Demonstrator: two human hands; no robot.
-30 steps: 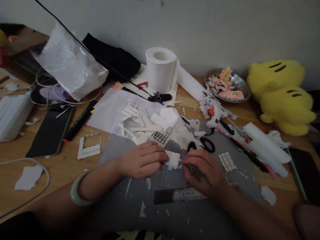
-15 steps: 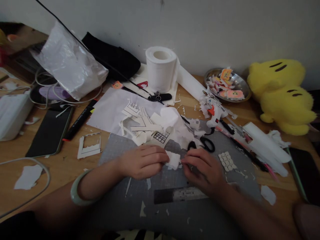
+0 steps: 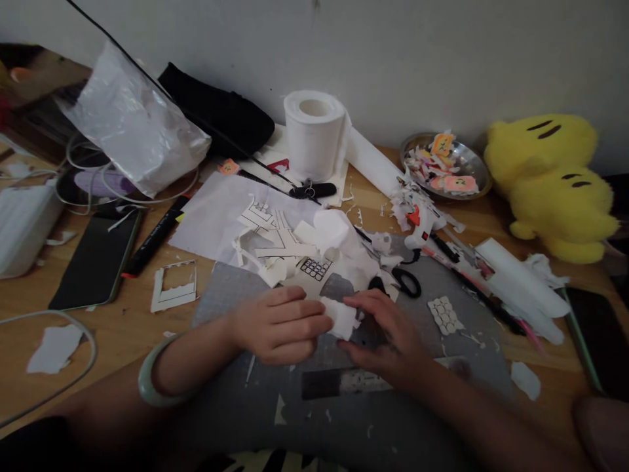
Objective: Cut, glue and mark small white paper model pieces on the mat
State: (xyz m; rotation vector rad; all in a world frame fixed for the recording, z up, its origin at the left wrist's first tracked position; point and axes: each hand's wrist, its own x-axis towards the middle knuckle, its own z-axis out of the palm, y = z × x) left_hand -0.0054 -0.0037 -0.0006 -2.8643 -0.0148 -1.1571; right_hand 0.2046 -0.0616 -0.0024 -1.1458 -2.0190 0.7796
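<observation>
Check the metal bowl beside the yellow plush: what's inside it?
The metal bowl holds a heap of small scraps, with an orange piece and a pinkish-orange piece showing on top. Anything beneath the heap is covered, so I can't tell.

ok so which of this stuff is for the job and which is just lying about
Likely for the job:
white piece between the hands
cut paper
grey mat
scissors

Seemingly just lying about:
yellow plush toys
left-side phone
plastic bag
</observation>
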